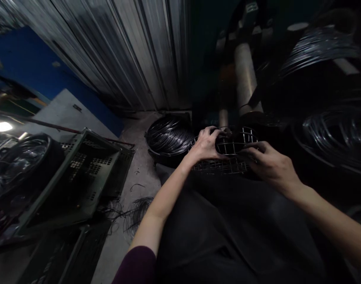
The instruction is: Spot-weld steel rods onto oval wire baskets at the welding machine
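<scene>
A round wire basket (234, 148) of thin metal bars sits just above the dark cloth over my lap. My left hand (206, 144) is closed on its left side, with the thumb low and the fingers curled over the upper rim. On the right side of the basket, my right hand (270, 163) grips it with thumb and bent fingers; shadow hides those fingertips in part. Beyond my left hand a tub of coiled black wire (170, 136) stands on the floor.
Green plastic crates (88, 173) stand at the left, near a tub with shiny wire (23, 161). A loose wire coil (139, 213) lies on the concrete floor. Large wire coils (340, 130) are on the right. A metal post (245, 75) rises ahead, beside a corrugated wall (133, 47).
</scene>
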### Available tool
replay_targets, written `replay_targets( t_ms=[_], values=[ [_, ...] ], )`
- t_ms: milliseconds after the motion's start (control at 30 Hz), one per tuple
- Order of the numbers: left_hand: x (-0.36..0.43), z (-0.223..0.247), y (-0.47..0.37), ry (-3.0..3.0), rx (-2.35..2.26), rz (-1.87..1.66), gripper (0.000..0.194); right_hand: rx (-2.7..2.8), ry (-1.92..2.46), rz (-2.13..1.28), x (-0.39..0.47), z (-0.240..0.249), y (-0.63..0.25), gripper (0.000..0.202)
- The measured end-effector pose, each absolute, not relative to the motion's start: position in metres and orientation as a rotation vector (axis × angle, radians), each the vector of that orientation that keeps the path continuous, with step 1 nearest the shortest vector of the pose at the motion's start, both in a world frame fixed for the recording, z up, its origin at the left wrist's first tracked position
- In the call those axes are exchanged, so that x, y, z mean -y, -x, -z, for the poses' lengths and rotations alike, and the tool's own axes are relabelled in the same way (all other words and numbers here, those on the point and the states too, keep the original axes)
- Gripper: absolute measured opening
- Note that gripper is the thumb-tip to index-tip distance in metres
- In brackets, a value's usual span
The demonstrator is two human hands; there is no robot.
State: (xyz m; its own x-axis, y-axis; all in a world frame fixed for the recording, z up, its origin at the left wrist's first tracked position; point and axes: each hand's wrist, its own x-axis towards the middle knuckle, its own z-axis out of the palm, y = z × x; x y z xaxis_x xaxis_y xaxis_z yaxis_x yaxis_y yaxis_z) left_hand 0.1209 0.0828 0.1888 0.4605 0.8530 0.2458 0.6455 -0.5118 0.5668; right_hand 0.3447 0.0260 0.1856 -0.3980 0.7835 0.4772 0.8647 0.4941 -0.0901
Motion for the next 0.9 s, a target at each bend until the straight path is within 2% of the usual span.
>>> replay_targets(
  t_ms=[533,667,800,833,900],
  values=[
    [-0.134,-0.189,-0.121,-2.323,-1.327,-0.682,0.085,2.0,1.57,0.019,-0.077,-0.188,-0.333,0.069],
    [-0.139,-0.191,-0.121,-2.294,-1.285,-0.686,0.084,2.026,1.573,0.011,-0.08,-0.191,-0.34,0.062],
    [-0.141,-0.189,-0.106,-2.163,-1.181,-0.79,0.097,2.081,1.514,-0.02,-0.095,-0.205,-0.363,0.04],
    [-0.143,-0.189,-0.1,-2.103,-1.176,-0.849,0.091,2.117,1.509,-0.019,-0.107,-0.21,-0.368,0.036],
    [-0.15,-0.19,-0.086,-1.999,-1.259,-0.923,0.063,2.212,1.512,-0.021,-0.137,-0.218,-0.374,0.031]
  ],
)
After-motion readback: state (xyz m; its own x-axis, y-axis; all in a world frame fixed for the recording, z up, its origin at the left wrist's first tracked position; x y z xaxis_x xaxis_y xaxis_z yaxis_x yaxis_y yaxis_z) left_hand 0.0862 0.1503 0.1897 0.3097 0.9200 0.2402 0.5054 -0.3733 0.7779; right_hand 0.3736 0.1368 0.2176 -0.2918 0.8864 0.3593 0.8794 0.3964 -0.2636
